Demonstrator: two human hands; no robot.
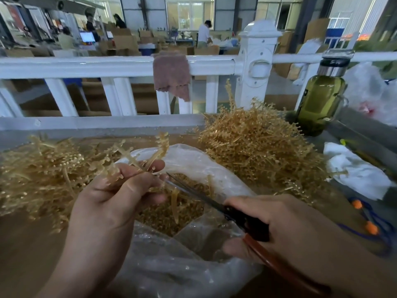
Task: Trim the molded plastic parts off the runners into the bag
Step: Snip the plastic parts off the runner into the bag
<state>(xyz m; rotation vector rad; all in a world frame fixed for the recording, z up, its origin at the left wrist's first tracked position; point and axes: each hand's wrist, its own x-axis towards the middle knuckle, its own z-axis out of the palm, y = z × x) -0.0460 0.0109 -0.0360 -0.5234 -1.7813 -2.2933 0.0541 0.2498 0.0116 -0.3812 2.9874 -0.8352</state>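
Head view: left hand [120, 190] pinches runner [150, 155] over bag [193, 160]; right hand [277, 222] grips scissors [214, 203], blades at runner.

Daylight from rear windows [190, 11]; dim, soft foreground, edges bowed.

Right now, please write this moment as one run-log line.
left hand holds runner; right hand grips scissors; blade tips near runner, over open bag; trimmed parts in bag
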